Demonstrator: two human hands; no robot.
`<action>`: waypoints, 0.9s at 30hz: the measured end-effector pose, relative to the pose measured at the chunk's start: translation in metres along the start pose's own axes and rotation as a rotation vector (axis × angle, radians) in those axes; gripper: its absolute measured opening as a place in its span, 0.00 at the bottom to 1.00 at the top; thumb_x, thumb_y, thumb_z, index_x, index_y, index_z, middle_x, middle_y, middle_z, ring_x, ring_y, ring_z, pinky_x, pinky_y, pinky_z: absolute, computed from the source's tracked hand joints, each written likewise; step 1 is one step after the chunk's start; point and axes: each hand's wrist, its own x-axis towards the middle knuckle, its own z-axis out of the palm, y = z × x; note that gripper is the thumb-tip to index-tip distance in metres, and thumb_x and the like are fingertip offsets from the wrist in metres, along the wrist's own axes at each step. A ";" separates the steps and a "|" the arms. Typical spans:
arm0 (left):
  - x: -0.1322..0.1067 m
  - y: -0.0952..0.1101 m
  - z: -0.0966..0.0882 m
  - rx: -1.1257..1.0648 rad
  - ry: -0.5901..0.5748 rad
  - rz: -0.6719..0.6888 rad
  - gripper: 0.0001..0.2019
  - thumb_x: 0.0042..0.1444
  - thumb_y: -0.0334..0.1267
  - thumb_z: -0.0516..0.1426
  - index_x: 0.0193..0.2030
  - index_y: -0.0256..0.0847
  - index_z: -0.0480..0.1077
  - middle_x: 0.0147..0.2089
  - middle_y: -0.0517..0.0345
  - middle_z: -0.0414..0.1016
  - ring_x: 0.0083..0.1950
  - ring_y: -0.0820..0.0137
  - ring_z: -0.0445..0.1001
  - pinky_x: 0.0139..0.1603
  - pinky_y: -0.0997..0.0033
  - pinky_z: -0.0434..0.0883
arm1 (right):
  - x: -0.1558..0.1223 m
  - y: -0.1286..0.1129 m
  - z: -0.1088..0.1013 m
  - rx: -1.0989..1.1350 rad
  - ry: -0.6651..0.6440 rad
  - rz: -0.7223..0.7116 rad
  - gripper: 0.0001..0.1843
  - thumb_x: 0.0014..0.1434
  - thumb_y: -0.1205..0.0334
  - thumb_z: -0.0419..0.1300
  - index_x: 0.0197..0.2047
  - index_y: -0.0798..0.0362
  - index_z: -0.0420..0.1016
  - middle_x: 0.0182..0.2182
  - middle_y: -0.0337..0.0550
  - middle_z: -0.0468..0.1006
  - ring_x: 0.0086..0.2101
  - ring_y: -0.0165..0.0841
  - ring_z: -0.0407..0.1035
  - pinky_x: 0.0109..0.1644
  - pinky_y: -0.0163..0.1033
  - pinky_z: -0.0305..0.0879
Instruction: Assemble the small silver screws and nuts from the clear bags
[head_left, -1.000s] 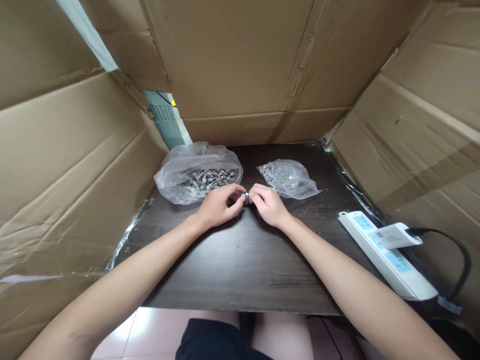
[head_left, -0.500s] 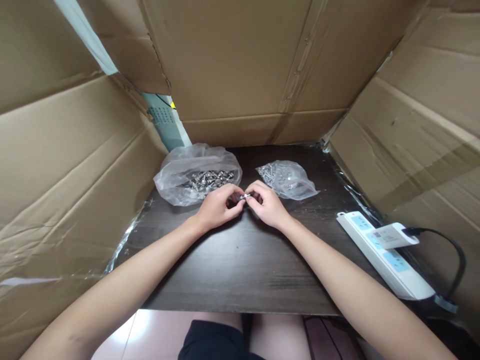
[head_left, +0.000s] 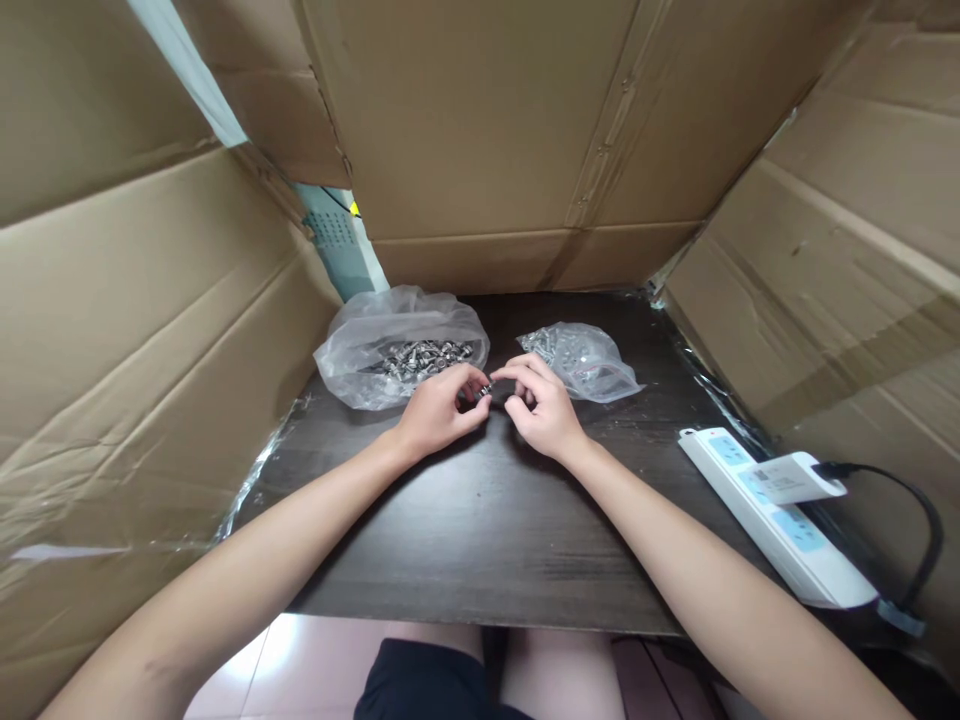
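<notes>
Between the thumb and fingers of my left hand [head_left: 442,412] is a small shiny metal fastener [head_left: 484,391], too small to make out its exact kind. My right hand [head_left: 544,408] is just to the right of it, thumb and index finger apart. Its index fingertip reaches to the fastener's end; whether it touches cannot be made out. Behind my left hand lies an open clear plastic bag [head_left: 352,345] with many shiny metal fasteners [head_left: 427,357] in it. Behind my right hand is a smaller clear bag [head_left: 611,375] of silvery screws [head_left: 551,345].
The dark wooden table [head_left: 450,540] is walled by cardboard [head_left: 480,120] at the back and both sides. On the right lies a white power strip [head_left: 772,520] with a white adapter [head_left: 795,478] and black cable [head_left: 915,490].
My right thumb and index finger have parted and moved off the fastener, which stays in my left hand. The view has shifted slightly.
</notes>
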 end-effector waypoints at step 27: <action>0.001 -0.003 0.000 -0.001 0.048 0.056 0.06 0.65 0.36 0.60 0.47 0.39 0.74 0.37 0.57 0.78 0.36 0.71 0.77 0.37 0.72 0.76 | -0.002 -0.004 -0.001 -0.182 0.098 -0.082 0.11 0.58 0.71 0.57 0.36 0.50 0.80 0.39 0.46 0.75 0.37 0.37 0.73 0.42 0.43 0.73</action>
